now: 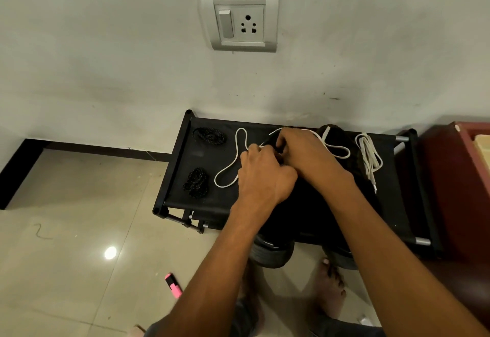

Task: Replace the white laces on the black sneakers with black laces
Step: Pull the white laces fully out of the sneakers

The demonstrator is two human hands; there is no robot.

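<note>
Black laces (209,135) on rack (177,167)

The bench (212,204) had a top of matt black cloth stretched between black plastic corner joints and dull silver metal tubes (422,241). On it the white lace (230,175) looked like smooth woven cord, and the bundled white lace (370,156) the same. The two black lace coils (209,135) (196,182) were rougher braid with pale flecks. The floor (79,257) was glossy beige tile that threw back a bright lamp spot. The wall (106,58) was matt painted plaster, scuffed in places, and carried a smooth grey plastic switch socket (240,25). A pink highlighter (173,286) of shiny plastic lay on the tile. The cabinet (461,190) at the right was dark red with a faint sheen.
</note>
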